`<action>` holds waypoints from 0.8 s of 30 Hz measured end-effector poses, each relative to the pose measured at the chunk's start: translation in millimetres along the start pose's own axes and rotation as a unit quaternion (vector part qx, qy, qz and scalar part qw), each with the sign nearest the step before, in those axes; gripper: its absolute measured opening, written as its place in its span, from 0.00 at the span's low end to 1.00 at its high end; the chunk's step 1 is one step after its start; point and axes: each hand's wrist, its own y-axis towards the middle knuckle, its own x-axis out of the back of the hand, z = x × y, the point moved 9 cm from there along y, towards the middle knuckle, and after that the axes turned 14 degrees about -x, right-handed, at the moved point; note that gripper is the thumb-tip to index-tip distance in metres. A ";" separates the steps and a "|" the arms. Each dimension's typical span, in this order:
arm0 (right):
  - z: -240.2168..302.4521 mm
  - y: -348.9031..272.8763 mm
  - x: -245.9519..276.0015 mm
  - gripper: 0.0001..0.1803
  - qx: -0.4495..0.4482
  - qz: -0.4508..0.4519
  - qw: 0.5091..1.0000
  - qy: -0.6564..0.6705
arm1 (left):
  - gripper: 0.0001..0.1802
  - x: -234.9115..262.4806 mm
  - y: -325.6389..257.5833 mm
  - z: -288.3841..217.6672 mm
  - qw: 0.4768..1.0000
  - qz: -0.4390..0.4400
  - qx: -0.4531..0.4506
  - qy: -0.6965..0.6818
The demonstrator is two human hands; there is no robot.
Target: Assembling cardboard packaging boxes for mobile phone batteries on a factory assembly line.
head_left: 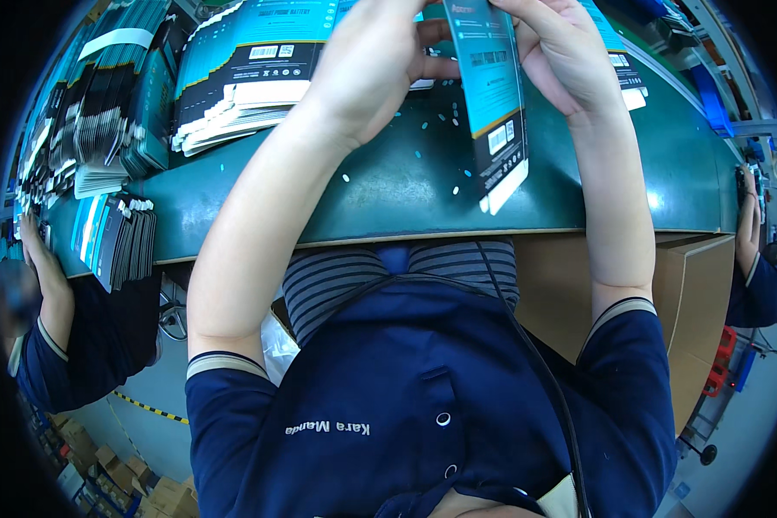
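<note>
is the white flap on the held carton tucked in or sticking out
Sticking out: the white flap extends past the black end of the carton.

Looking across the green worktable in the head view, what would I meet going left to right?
White-banded pile of teal-and-black packaging, second packaging pile, left hand, held teal-and-black package, right hand.

Navy short-sleeved shirt (363, 363), cream-banded cuffs (223, 361), round pale-rimmed buttons (443, 419) down placket (438, 388), small white lettering (328, 428) across chest. Black cable (570, 423) along right side. Grey-and-black striped legwear (332, 298) below near edge of worktop (388, 207).
</note>
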 end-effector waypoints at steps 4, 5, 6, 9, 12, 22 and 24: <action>-2.7 -18.3 6.1 0.13 -0.141 -0.241 0.956 -0.091 | 0.18 13.3 2.1 4.8 1.000 -0.001 -0.020 0.009; -6.4 -20.3 7.0 0.13 -0.162 -0.246 0.952 -0.081 | 0.15 21.7 2.3 10.9 0.996 -0.031 0.008 0.083; -10.5 -22.7 8.2 0.13 -0.184 -0.250 0.948 -0.071 | 0.08 13.0 -0.7 8.5 0.998 -0.048 0.007 0.027; -18.8 -23.9 9.2 0.13 -0.192 -0.234 0.952 -0.057 | 0.23 37.1 0.7 9.5 0.982 -0.004 -0.067 0.174; -24.1 -19.2 9.5 0.13 -0.205 -0.193 0.959 -0.041 | 0.13 36.6 1.7 6.0 0.978 -0.009 -0.068 0.195; -21.3 -22.1 18.8 0.12 -0.171 -0.175 0.955 -0.165 | 0.15 21.4 7.5 -5.4 0.927 0.105 -0.138 0.333; -23.5 -19.5 18.5 0.12 -0.178 -0.157 0.954 -0.182 | 0.08 13.4 7.4 -3.9 0.940 0.096 -0.176 0.278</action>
